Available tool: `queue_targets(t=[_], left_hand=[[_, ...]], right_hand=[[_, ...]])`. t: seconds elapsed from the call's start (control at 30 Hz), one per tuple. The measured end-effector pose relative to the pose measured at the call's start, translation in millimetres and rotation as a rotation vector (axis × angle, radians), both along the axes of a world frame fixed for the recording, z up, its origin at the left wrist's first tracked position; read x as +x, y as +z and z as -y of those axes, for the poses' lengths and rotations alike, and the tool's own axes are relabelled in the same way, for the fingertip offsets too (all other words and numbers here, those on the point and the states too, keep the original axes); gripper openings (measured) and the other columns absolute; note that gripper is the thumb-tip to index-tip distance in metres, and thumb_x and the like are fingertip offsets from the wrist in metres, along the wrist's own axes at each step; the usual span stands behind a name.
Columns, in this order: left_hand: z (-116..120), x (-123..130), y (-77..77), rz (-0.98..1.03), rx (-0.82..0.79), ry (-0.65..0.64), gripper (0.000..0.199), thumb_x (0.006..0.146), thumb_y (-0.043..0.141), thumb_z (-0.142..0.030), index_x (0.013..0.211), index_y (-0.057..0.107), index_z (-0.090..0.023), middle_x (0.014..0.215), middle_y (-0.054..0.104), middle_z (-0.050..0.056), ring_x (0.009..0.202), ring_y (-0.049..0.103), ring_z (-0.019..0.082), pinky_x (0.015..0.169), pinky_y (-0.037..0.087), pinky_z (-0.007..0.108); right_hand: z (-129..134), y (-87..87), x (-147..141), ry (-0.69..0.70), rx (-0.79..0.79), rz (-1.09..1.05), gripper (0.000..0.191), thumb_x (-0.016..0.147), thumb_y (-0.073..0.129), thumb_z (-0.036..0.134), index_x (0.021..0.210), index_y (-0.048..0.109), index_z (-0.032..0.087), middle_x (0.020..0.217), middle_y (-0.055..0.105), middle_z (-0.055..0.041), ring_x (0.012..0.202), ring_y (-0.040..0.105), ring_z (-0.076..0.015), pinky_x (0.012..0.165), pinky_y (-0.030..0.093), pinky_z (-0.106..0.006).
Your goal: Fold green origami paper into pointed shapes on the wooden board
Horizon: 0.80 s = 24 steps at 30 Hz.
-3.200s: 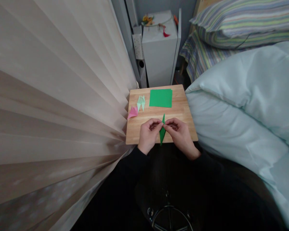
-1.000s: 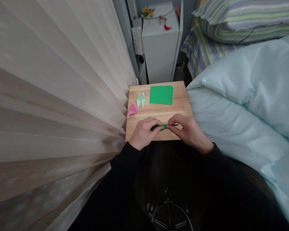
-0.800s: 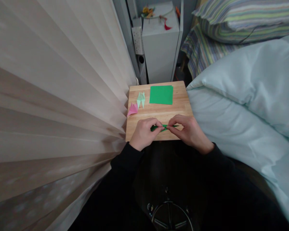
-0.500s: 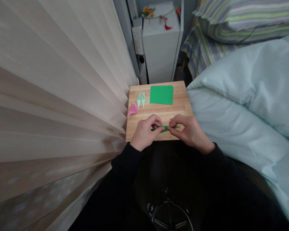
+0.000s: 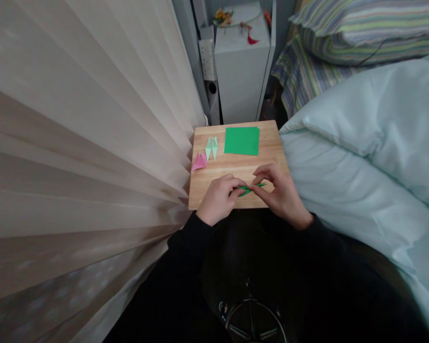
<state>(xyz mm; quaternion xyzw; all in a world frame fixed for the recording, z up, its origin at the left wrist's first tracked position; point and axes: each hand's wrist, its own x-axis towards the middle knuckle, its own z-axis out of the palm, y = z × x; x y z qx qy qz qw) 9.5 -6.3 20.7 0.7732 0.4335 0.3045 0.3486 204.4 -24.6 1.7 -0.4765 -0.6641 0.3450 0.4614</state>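
While both hands pinch folded green paper [image 5: 245,190] over bench [image 5: 239,166]
Left hand [image 5: 219,196], right hand [image 5: 279,194]: each grip closed on it.

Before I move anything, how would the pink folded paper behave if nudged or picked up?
The pink folded paper is probably very light, being just small folded paper. Its raised points look thin, so a firm grip could crush them. It sits near the left edge of the wooden board, so a leftward push might slide it off.
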Motion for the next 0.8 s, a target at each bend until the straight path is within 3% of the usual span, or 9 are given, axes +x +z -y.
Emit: queue_targets(t=[0.2, 0.3, 0.4, 0.5, 0.67, 0.8], left_hand=[[5, 4, 1.1, 0.074, 0.059, 0.071, 0.010, 0.090, 0.066, -0.015, 0.085, 0.073, -0.019, 0.079, 0.068, 0.004, 0.073, 0.061, 0.017, 0.065, 0.044, 0.029], [6, 5, 1.6, 0.122, 0.013, 0.098, 0.007, 0.089, 0.067, -0.017, 0.084, 0.073, -0.019, 0.078, 0.067, 0.003, 0.073, 0.059, 0.016, 0.065, 0.043, 0.028], [6, 10, -2.3, 0.291, -0.181, 0.133, 0.005, 0.088, 0.070, -0.022, 0.087, 0.073, -0.018, 0.081, 0.069, 0.003, 0.074, 0.060, 0.015, 0.067, 0.045, 0.026], [6, 17, -10.0, 0.539, -0.412, 0.193, 0.014, 0.082, 0.079, -0.028, 0.086, 0.074, -0.016, 0.082, 0.072, 0.003, 0.075, 0.063, 0.014, 0.073, 0.048, 0.026], [10, 26, -17.0, 0.950, -0.749, 0.335, 0.029, 0.067, 0.093, -0.031, 0.084, 0.075, -0.016, 0.082, 0.074, 0.002, 0.075, 0.065, 0.011, 0.073, 0.050, 0.023], [11, 29, -16.0, 1.079, -0.865, 0.435, 0.029, 0.061, 0.095, -0.023, 0.078, 0.073, -0.015, 0.078, 0.072, 0.000, 0.074, 0.065, 0.010, 0.072, 0.050, 0.021]], right_hand=[[-3, -2.8, -5, -0.016, -0.196, -0.344, 0.034, 0.078, 0.086, 0.033, 0.103, 0.065, 0.024, 0.097, 0.069, -0.0019, 0.091, 0.070, -0.0192, 0.090, 0.058, -0.038], [-5, -3.1, -5, 0.005, -0.294, -0.445, 0.033, 0.075, 0.088, 0.036, 0.096, 0.066, 0.023, 0.094, 0.070, -0.0017, 0.089, 0.069, -0.0176, 0.085, 0.059, -0.035], [-5, -3.5, -9, 0.003, -0.331, -0.512, 0.040, 0.074, 0.089, 0.039, 0.100, 0.062, 0.024, 0.085, 0.070, 0.0006, 0.084, 0.069, -0.0172, 0.080, 0.059, -0.033], [-2, -3.1, -15, -0.062, -0.270, -0.536, 0.042, 0.075, 0.089, 0.038, 0.097, 0.055, 0.026, 0.085, 0.069, 0.0023, 0.083, 0.070, -0.0174, 0.080, 0.059, -0.034], [7, -0.9, -26, -0.069, -0.176, -0.316, 0.020, 0.084, 0.080, 0.035, 0.091, 0.065, 0.023, 0.091, 0.068, -0.0017, 0.089, 0.068, -0.0192, 0.089, 0.058, -0.040], [11, -0.4, -31, -0.088, -0.130, -0.231, 0.013, 0.086, 0.077, 0.031, 0.092, 0.069, 0.022, 0.096, 0.070, -0.0043, 0.094, 0.068, -0.0218, 0.088, 0.058, -0.042]])
